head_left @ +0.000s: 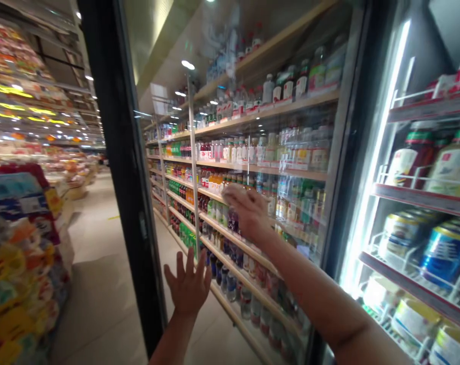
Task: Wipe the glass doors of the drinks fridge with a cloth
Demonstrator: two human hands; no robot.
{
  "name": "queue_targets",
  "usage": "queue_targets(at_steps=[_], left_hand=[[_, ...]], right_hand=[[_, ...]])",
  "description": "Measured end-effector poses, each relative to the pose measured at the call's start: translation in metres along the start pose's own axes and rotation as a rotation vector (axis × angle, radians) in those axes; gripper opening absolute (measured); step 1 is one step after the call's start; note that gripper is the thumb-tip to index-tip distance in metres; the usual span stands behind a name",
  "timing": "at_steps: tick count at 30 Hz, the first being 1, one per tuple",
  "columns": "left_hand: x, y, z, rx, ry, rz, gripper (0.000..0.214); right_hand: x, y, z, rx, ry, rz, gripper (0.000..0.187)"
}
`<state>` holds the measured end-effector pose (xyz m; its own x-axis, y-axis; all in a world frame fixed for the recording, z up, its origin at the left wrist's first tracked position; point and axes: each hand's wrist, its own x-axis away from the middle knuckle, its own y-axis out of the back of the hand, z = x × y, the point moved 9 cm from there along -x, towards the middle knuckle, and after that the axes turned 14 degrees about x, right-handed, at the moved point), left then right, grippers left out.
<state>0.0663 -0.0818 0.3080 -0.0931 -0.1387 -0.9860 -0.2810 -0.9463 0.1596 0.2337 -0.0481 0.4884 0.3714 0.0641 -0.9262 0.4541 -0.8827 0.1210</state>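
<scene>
A glass door (290, 61) in a black frame stands swung open in front of me, with bottle shelves seen through or reflected in its pane. Against the upper middle of the pane, my right hand (252, 215) presses a pale, folded cloth (235, 194); motion blurs its edges. Lower and to the left, my left hand (188, 284) lies flat with spread fingers at the glass, near the black door frame (117, 126). Nothing is held in that hand.
At the right, a lit fridge holds bottles (407, 154), blue cans (447, 253) and pale tubs on wire-fronted shelves (423, 200). Colourful packaged goods (16, 268) are stacked at the left beside a tiled aisle (96, 228).
</scene>
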Motion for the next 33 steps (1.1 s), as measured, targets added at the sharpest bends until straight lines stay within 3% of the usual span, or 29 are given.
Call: queue_targets(at_steps=[2, 4, 8, 10, 14, 16, 18, 21, 23, 25, 29, 31, 33], left_hand=[[0.0, 0.001, -0.002, 0.002, -0.001, -0.001, 0.075], [-0.001, 0.002, -0.003, -0.001, 0.009, -0.004, 0.074], [-0.002, 0.004, -0.005, -0.032, -0.001, 0.001, 0.074], [-0.002, 0.003, -0.005, -0.044, -0.01, -0.002, 0.075], [-0.002, 0.002, -0.004, -0.037, 0.001, -0.003, 0.076], [-0.002, 0.002, -0.004, -0.029, 0.0, -0.001, 0.075], [-0.003, 0.003, -0.005, -0.027, -0.016, -0.008, 0.074], [-0.004, 0.003, -0.006, -0.031, -0.024, -0.006, 0.073], [-0.004, 0.001, -0.005, -0.017, -0.021, 0.004, 0.075], [-0.003, 0.0, -0.003, 0.002, -0.012, 0.003, 0.075], [-0.003, -0.003, -0.001, -0.016, 0.001, 0.008, 0.075], [-0.003, -0.004, -0.001, -0.033, -0.017, 0.007, 0.075], [-0.004, -0.004, -0.002, -0.047, -0.034, 0.001, 0.075]], right_hand=[[0.007, 0.008, -0.038, 0.007, -0.206, -0.102, 0.055], [0.029, 0.011, -0.053, 0.017, -0.295, -0.156, 0.058], [0.067, -0.001, -0.03, -0.02, -0.048, -0.003, 0.056], [0.072, -0.002, -0.035, -0.016, 0.006, 0.03, 0.052], [0.071, 0.016, -0.09, 0.064, -0.292, -0.131, 0.049], [0.086, 0.023, -0.101, 0.097, -0.41, -0.191, 0.048], [0.105, 0.022, -0.081, 0.089, -0.328, -0.158, 0.05], [0.136, 0.013, -0.031, 0.011, -0.016, -0.018, 0.049], [0.148, 0.011, -0.023, -0.017, 0.067, 0.038, 0.045], [0.147, 0.011, -0.046, 0.021, -0.032, 0.035, 0.045], [0.154, 0.021, -0.117, 0.16, -0.462, -0.104, 0.046], [0.17, 0.022, -0.123, 0.181, -0.534, -0.117, 0.047], [0.187, 0.014, -0.11, 0.158, -0.453, -0.034, 0.048]])
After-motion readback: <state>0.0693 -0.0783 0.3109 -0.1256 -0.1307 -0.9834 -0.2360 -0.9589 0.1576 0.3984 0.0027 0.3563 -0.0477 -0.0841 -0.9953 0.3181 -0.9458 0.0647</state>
